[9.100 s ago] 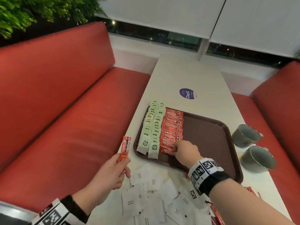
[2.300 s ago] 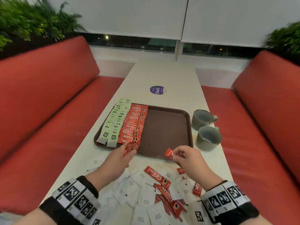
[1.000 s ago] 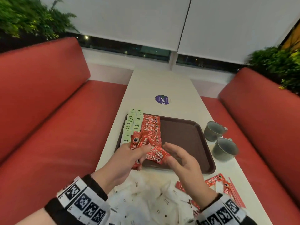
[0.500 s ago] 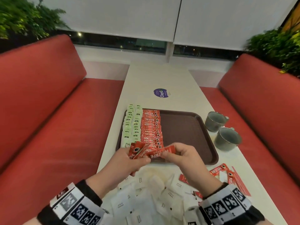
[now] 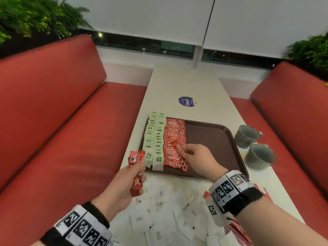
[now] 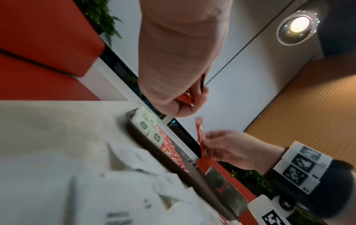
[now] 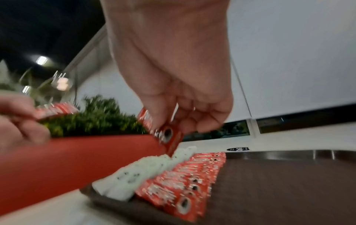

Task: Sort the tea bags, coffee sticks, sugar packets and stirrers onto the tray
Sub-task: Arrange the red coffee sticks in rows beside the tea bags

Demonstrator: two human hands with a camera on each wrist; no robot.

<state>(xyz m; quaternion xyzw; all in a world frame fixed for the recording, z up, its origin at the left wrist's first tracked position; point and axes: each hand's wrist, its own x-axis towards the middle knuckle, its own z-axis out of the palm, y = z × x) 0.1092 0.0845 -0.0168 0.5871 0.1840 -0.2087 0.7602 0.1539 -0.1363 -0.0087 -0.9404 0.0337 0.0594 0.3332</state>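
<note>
Now, at your far left the red bench (image 5: 58,121) runs right along the table's (image 5: 184,82) left edge, and your left hand (image 5: 122,185) hangs over that edge with its fingers curled round a small bunch of coffee sticks (image 5: 135,167) standing nearly upright, just off the tray's (image 5: 221,139) near-left corner. On the tray, two rows of green tea bags (image 5: 154,139) fill the left side, with a row of red coffee sticks (image 5: 174,142) touching them; the whole right part of the tray is bare brown surface. Your right hand (image 5: 198,160) is above that red row, pinching one coffee stick (image 5: 178,148) by its end between thumb and fingertips, the stick tilted toward the far left. White sugar packets (image 5: 159,213) lie heaped on the table between your wrists, just short of the tray's near rim. Two grey cups (image 5: 253,148) stand beside the tray's right edge. Half a second ago both hands met on the bunch at the near rim; since then your left has drawn back left with the bunch, and your right has carried a single stick forward over the row.
</note>
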